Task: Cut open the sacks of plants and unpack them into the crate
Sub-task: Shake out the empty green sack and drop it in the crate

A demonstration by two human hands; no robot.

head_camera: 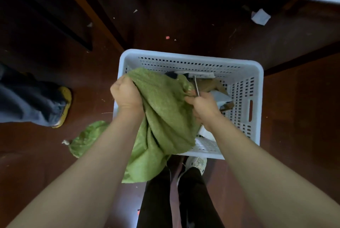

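My left hand (127, 93) fists a bunch of the green sack (165, 117) over the crate (184, 56), right hand (204, 108) curled round a thin blade (196, 86) at its other edge; the sack seems limp, light and floppy, best gripped by gathered cloth

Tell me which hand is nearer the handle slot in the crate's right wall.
Right. The right hand, holding a thin blade against the green sack, is over the crate's middle, toward the handle slot. The left hand grips the sack at the crate's opposite edge.

Coarse woven sack (165, 117), perforated matt plastic crate (242, 88)
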